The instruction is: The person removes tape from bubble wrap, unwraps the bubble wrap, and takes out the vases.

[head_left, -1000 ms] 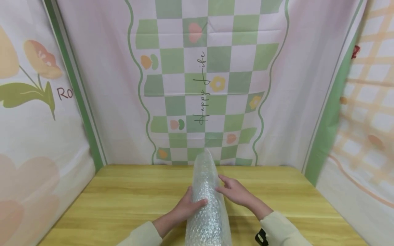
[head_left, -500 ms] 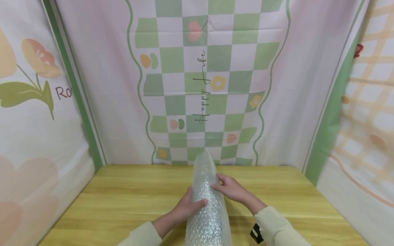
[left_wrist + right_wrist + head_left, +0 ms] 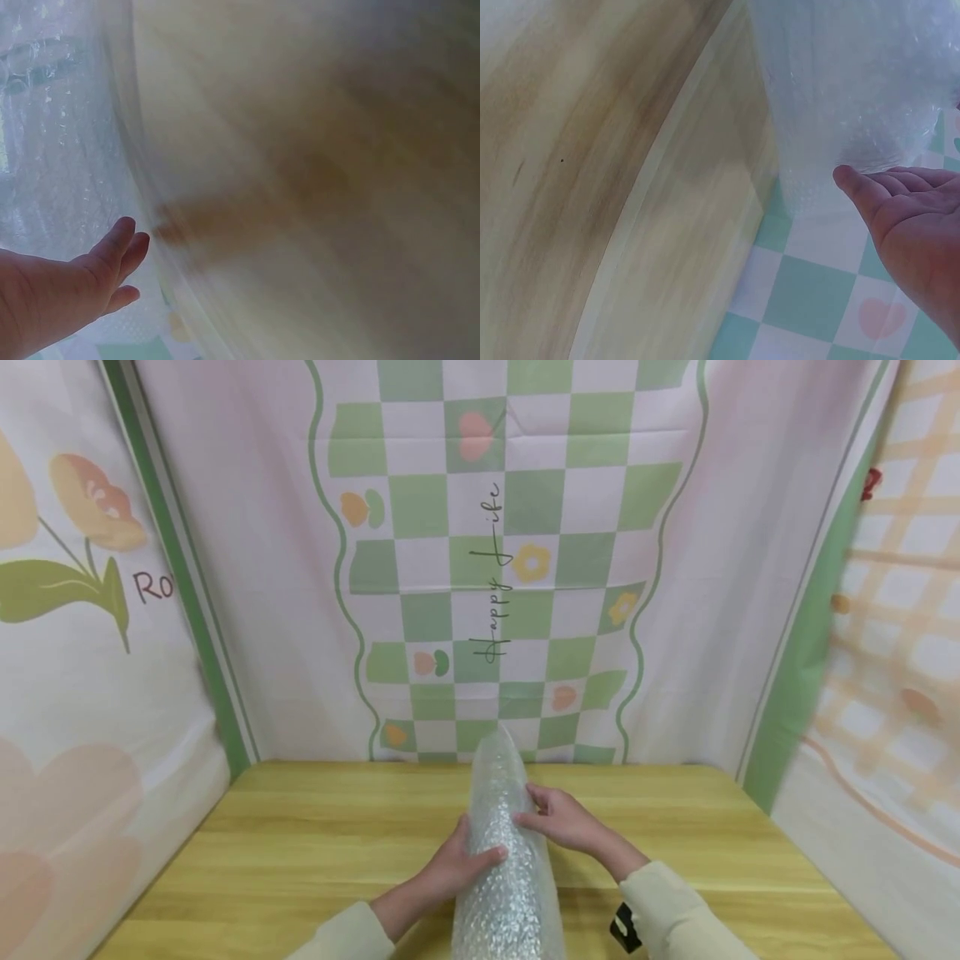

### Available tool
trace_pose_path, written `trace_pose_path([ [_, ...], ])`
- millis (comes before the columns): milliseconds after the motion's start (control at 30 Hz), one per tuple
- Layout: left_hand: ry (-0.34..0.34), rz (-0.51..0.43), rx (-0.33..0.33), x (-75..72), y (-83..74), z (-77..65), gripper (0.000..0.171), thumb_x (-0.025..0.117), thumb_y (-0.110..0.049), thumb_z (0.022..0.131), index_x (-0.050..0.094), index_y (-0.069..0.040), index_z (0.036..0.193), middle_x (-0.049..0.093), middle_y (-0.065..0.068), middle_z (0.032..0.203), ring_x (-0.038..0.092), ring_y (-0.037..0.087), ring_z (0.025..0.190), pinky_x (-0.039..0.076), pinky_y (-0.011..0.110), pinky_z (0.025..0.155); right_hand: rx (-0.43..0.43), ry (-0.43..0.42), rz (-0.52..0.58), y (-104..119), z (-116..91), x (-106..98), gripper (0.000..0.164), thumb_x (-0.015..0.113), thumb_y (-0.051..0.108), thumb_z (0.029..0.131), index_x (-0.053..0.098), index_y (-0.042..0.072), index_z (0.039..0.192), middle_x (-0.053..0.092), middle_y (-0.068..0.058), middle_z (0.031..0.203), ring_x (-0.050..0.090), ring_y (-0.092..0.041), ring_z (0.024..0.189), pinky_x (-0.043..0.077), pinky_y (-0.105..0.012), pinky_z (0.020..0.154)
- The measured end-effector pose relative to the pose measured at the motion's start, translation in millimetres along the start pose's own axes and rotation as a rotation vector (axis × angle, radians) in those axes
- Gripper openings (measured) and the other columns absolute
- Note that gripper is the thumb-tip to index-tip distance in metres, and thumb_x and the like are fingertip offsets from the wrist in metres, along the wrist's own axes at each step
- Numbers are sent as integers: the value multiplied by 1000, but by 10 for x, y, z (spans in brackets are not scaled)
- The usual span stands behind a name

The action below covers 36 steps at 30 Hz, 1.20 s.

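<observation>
A long roll of clear bubble wrap (image 3: 502, 902) stretches from the bottom of the head view toward the back wall. My left hand (image 3: 450, 864) holds its left side, thumb laid across the top. In the left wrist view, the fingers of the left hand (image 3: 90, 281) lie right at the wrap (image 3: 60, 150). My right hand (image 3: 566, 822) grips the wrap's right side farther up, its thumb over the surface and a fingertip at the edge. The right wrist view has this hand (image 3: 911, 217) against the film (image 3: 847, 97), some fingers partly hidden.
The wooden table (image 3: 315, 835) extends to both sides of the roll. A checkered cloth (image 3: 525, 527) hangs behind it, with patterned cloths on the left (image 3: 75, 693) and right (image 3: 885, 710). A small black device (image 3: 624, 929) shows by the right cuff.
My right hand has shifted slightly left, bringing its thumb farther onto the bubble wrap, then stayed there. The left hand and the roll have hardly moved.
</observation>
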<state>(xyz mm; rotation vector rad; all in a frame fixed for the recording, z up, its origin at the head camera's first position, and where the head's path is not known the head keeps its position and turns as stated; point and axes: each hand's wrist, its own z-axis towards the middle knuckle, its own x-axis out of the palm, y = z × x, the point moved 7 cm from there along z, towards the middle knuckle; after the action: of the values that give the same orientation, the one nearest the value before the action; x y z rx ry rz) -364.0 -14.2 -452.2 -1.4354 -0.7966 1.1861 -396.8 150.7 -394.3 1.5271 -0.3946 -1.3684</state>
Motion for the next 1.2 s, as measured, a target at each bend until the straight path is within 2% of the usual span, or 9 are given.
trace_pose_path([
  [167,8,8,3,6,-8,-1,102,71,-40,88,8,7,152,34,38,141,51,49,115,49,59,89,-8,-2,-8,5,-11,-10,65,59,19,96,29,-18,142,45,-33,137,51,-42,122,48,-43,97],
  [333,17,-17,18,13,-2,10,97,71,-37,88,11,2,153,42,34,136,57,44,109,53,56,84,-36,18,-6,35,-32,3,62,54,15,99,27,-19,142,40,-35,141,45,-44,127,43,-47,101],
  [600,25,-26,7,20,6,26,94,70,-38,89,13,-3,154,46,29,134,58,42,107,54,56,81,27,-27,-22,-14,-27,-12,60,54,15,99,28,-17,143,35,-33,145,40,-44,130,40,-48,103],
  [900,9,-5,-3,8,11,18,100,70,-40,88,8,3,153,38,36,139,54,47,111,51,59,85,-11,-12,-49,-5,-18,10,57,49,14,102,27,-16,144,40,-34,142,46,-43,126,46,-48,99],
  [1067,9,-12,15,8,20,32,96,71,-38,88,12,1,153,43,32,137,56,44,110,52,58,85,-23,-14,-87,-8,-17,25,55,47,14,102,28,-17,143,43,-35,139,51,-43,121,50,-46,94],
  [1200,11,-13,17,9,28,41,94,70,-37,89,13,0,153,45,30,135,57,42,109,52,57,84,-16,-22,-94,-14,-20,28,55,46,13,102,27,-19,142,40,-37,139,50,-44,121,50,-46,94],
])
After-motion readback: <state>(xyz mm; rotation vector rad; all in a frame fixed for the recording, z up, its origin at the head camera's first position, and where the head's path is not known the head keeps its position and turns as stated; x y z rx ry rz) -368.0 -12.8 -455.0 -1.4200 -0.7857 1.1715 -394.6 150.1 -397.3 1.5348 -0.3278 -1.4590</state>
